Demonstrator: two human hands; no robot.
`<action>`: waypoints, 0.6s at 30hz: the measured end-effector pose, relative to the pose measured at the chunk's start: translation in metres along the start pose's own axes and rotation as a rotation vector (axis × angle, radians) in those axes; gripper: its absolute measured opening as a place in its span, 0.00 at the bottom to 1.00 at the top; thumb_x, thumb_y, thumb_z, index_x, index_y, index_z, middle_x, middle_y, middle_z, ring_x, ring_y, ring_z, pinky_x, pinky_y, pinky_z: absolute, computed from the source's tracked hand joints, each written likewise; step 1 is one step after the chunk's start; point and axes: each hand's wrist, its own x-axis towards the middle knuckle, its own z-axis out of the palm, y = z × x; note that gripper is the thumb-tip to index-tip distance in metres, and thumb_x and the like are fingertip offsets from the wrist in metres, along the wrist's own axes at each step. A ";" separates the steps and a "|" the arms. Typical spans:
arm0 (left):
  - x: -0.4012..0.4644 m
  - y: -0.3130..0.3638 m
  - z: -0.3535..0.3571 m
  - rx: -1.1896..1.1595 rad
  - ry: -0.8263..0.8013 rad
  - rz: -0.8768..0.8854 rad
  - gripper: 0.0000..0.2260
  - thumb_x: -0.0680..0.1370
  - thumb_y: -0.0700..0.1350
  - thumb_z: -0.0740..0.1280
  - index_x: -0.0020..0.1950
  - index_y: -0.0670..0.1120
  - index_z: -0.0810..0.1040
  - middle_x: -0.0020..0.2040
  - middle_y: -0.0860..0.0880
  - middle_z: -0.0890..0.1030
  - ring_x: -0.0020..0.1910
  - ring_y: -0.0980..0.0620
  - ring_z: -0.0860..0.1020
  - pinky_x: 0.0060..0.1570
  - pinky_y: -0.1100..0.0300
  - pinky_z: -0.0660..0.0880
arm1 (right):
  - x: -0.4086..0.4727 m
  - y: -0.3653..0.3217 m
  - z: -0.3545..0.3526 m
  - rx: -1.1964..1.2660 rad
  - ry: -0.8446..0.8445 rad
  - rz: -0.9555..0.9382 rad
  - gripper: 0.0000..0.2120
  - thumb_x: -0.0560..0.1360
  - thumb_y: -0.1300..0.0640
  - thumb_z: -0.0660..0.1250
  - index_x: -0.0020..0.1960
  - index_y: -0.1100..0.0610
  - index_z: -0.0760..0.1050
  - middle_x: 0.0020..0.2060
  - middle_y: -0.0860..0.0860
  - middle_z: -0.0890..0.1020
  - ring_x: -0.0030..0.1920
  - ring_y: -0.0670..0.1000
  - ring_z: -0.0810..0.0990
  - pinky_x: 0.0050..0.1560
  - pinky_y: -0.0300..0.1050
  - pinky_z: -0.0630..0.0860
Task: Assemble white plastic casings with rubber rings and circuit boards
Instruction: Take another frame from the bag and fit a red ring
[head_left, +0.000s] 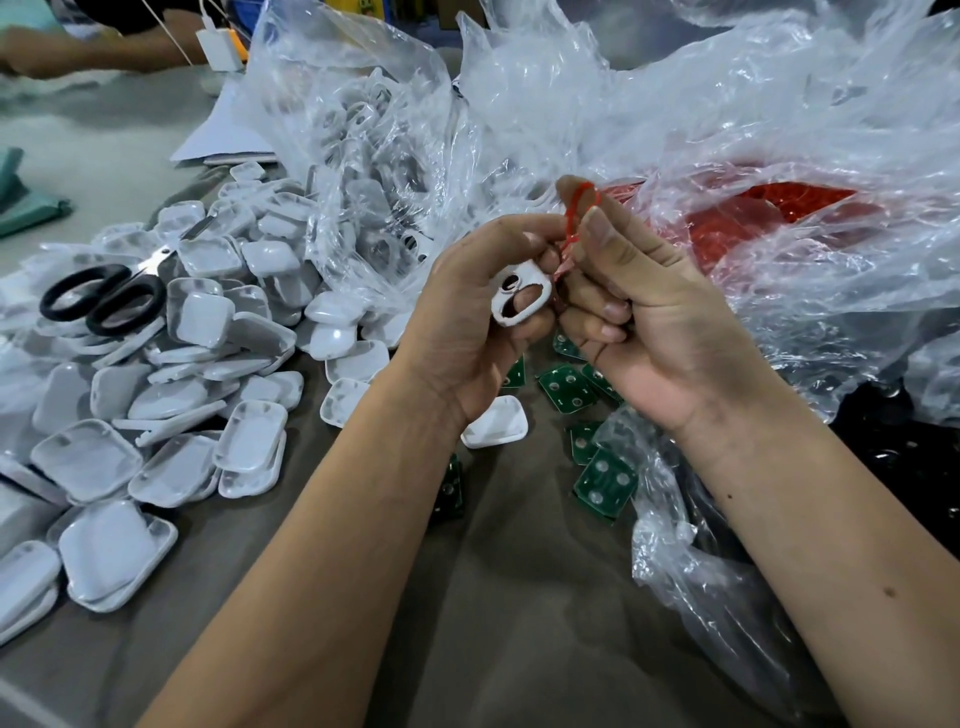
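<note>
My left hand (467, 312) grips a white plastic casing (522, 299) with two round openings, held above the table. My right hand (639, 317) pinches a red rubber ring (575, 210) between thumb and fingers, and the ring hangs down to the casing's right edge. Green circuit boards (605, 480) lie scattered on the table under and below my hands. A clear bag holding more red rings (769, 218) sits just behind my right hand.
A heap of white casing halves (171, 395) covers the left of the table, with black-handled scissors (104, 299) on top. A clear bag of white casings (363, 171) stands at the back. Crumpled plastic (691, 545) lies on the right. Another person's arm (78, 49) rests far left.
</note>
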 end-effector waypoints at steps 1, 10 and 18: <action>0.000 0.000 0.000 -0.002 0.012 0.007 0.11 0.80 0.36 0.60 0.46 0.39 0.81 0.34 0.47 0.75 0.30 0.54 0.68 0.24 0.65 0.63 | 0.000 -0.001 0.000 0.032 0.023 -0.009 0.15 0.78 0.57 0.68 0.64 0.56 0.78 0.31 0.42 0.78 0.27 0.42 0.62 0.27 0.32 0.59; 0.003 0.005 -0.006 0.033 0.056 0.075 0.19 0.74 0.21 0.62 0.61 0.35 0.79 0.53 0.38 0.81 0.50 0.48 0.81 0.53 0.63 0.80 | 0.005 -0.004 -0.005 0.155 0.204 -0.015 0.18 0.75 0.54 0.71 0.62 0.58 0.75 0.32 0.47 0.66 0.29 0.43 0.63 0.26 0.33 0.63; 0.003 0.005 -0.004 0.086 0.130 0.084 0.07 0.83 0.38 0.64 0.54 0.35 0.79 0.42 0.41 0.85 0.36 0.50 0.84 0.40 0.64 0.82 | 0.005 -0.004 -0.006 0.148 0.146 -0.008 0.14 0.78 0.59 0.69 0.63 0.59 0.79 0.40 0.50 0.79 0.34 0.43 0.68 0.28 0.32 0.66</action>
